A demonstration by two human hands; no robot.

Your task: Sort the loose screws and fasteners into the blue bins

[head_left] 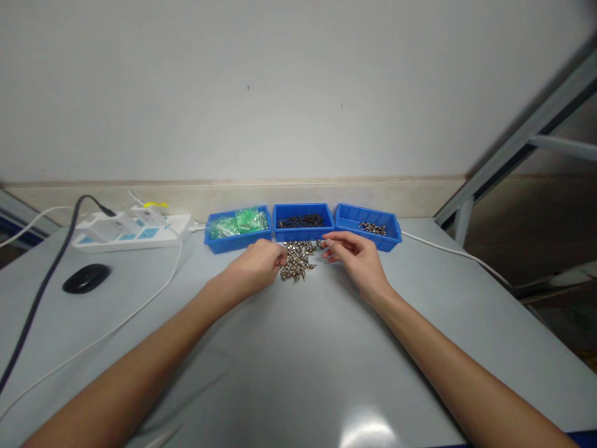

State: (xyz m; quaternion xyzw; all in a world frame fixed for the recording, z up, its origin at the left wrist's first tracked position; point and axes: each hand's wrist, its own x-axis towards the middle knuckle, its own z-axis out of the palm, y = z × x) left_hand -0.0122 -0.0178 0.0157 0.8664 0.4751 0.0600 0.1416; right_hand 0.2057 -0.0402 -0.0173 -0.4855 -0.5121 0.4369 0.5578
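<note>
A pile of small silvery metal pieces point(296, 261) lies on the grey table in front of the middle blue bin point(303, 234). At the pile's left edge is my left hand point(262, 264), its fingers curled closed; what they hold, if anything, is hidden. My right hand point(357, 256) is at the pile's right side, thumb and fingertips brought close together around something too small to make out. Dark screws point(302, 221) lie in the middle bin. The right blue bin point(392, 239) holds some silvery pieces point(373, 228). Green and clear plastic packets point(240, 223) fill the left blue bin point(228, 244).
A white power strip point(140, 241) with plugged-in adapters stands at the back left, and a black mouse point(86, 278) lies before it. A white cable point(125, 320) and a dark cable point(46, 280) cross the table's left side. Another white cable point(448, 247) runs off right.
</note>
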